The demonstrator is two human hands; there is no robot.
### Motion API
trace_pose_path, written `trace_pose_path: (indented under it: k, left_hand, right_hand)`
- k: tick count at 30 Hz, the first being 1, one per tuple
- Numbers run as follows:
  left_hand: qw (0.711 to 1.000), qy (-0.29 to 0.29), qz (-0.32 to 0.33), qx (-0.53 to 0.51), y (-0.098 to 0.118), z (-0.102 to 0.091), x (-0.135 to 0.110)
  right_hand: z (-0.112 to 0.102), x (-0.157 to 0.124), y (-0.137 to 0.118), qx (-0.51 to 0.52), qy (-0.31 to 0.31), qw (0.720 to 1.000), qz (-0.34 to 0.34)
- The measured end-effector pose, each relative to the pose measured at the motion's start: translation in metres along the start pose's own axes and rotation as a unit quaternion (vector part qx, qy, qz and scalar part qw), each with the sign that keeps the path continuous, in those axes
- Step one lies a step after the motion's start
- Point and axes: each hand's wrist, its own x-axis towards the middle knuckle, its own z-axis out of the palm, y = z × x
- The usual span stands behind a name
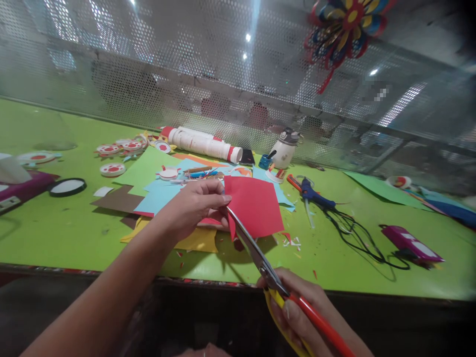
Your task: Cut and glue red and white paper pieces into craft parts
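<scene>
My left hand [203, 203] pinches the left edge of a sheet of red paper [258, 206], held up above the table's front part. In my right hand [303, 302] is a pair of scissors [262, 265] with one red and one yellow handle. Their blades point up and left, and lie at a cut along the paper's left side, where a narrow strip hangs partly apart. The tips reach close to my left fingertips. Beneath my left hand lie sheets of blue, yellow and brown paper [119, 201].
A blue glue gun [312, 193] with a black cord lies right, near a purple power strip [411, 244]. Behind the paper are a white tube [203, 144] and a white spray bottle [285, 148]. Round red-and-white paper pieces [112, 169] and a black-rimmed disc [67, 187] lie left.
</scene>
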Motion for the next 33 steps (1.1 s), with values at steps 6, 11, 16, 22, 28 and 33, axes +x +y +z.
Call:
trace_pose_path:
  k: [6, 11, 16, 22, 28, 33]
  left_hand:
    - [0.999, 0.024, -0.032, 0.001, -0.002, 0.002, -0.003]
    - [0.998, 0.054, -0.025, 0.002, -0.004, 0.001, -0.003]
    - [0.997, 0.062, -0.044, 0.002, -0.001, 0.000, -0.002]
    - [0.997, 0.069, -0.038, 0.011, -0.001, -0.001, -0.002]
    - [0.997, 0.070, -0.036, 0.002, -0.005, -0.002, -0.003]
    - [0.996, 0.073, -0.047, -0.007, -0.005, 0.001, -0.005]
  right_hand:
    - [0.003, 0.002, 0.007, 0.030, -0.021, 0.999, 0.040]
    - [0.005, 0.002, 0.006, 0.020, -0.019, 0.998, 0.057]
    - [0.004, 0.003, 0.009, -0.017, -0.013, 0.999, 0.038]
    - [0.003, 0.002, 0.008, -0.036, -0.014, 0.998, 0.051]
    - [0.002, -0.001, -0.001, -0.012, 0.005, 0.999, 0.051]
    - [0.010, -0.004, -0.005, 0.054, 0.041, 0.994, 0.088]
